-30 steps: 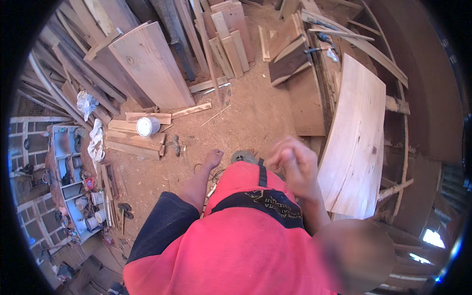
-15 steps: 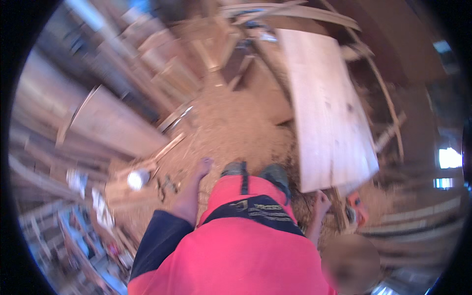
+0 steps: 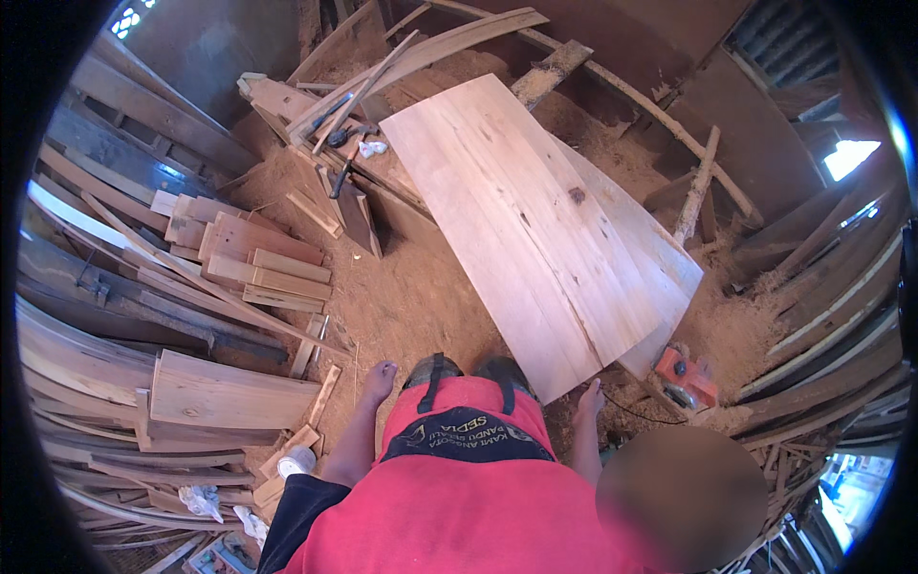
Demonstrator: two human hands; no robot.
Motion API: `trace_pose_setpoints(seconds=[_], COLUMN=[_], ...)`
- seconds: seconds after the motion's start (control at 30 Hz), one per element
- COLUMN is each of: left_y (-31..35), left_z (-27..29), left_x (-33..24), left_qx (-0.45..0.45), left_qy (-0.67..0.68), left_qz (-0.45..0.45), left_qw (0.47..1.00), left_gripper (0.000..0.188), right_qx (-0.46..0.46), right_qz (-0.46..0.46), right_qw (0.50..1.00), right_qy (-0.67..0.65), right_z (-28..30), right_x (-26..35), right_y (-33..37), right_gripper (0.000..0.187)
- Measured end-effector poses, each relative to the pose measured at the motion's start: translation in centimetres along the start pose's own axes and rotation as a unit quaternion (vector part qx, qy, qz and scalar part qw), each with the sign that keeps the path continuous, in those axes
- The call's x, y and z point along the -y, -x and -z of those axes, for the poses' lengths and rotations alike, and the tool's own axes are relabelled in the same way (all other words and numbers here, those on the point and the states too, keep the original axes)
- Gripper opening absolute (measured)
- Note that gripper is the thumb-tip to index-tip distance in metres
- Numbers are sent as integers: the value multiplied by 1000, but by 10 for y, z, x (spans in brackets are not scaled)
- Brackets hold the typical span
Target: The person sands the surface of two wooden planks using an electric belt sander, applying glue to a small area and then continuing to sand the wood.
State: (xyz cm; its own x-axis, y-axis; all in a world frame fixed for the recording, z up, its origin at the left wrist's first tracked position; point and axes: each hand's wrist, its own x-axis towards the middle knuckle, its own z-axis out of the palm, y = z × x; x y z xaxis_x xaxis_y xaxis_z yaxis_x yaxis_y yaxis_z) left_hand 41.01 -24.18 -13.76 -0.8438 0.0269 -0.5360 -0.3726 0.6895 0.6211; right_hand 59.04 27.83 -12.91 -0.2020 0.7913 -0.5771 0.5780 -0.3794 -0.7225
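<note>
A wide, pale wooden panel [image 3: 507, 230] lies on a low bench, with a second panel [image 3: 677, 277] showing from under its right side. My right hand [image 3: 589, 397] hangs beside the panel's near corner, fingers fairly straight and nothing in them; I cannot tell whether it touches the edge. On my other side, my left hand [image 3: 380, 381] hangs low over the sawdust floor, fingers loosely curled with nothing visible in them. An orange-red power tool [image 3: 685, 380] with a dark cord sits to the right of the panel's near end.
Short boards [image 3: 258, 253] are stacked at left, near a larger leaning board [image 3: 229, 387]. A hammer-like tool [image 3: 342, 177] and a white crumpled scrap [image 3: 372, 148] lie on the bench's far part. Long planks [image 3: 832, 316] line the right side. Sawdust [image 3: 411, 287] covers the floor.
My view has turned to the right and steadied; the panel now slants across the middle and the power tool shows clearly. Both hands still hang at my sides.
</note>
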Motion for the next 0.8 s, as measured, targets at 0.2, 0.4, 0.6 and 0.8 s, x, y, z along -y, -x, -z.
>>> trace_pose_setpoints(seconds=[0.2,0.4,0.6,0.8], left_y=[-39,-128,-221,-314], left_z=[4,11,15,41], left_x=[-106,-169,-262,-316], left_qx=[-6,-11,-26,-170], left_qy=[14,-4,-8,-75], left_qz=[-43,-101,-174,-231], left_qw=[999,995,984,955], left_gripper=[45,48,51,57], right_qx=[73,110,37,-25], right_qz=[-81,-195,-217,-161], right_qw=[982,946,949,949], right_qy=[-155,-234,-223,-269], right_z=[-11,-20,-32,-63], right_x=[-18,-5,12,18], right_y=[10,52,87,104], right_gripper=[70,70,68,60])
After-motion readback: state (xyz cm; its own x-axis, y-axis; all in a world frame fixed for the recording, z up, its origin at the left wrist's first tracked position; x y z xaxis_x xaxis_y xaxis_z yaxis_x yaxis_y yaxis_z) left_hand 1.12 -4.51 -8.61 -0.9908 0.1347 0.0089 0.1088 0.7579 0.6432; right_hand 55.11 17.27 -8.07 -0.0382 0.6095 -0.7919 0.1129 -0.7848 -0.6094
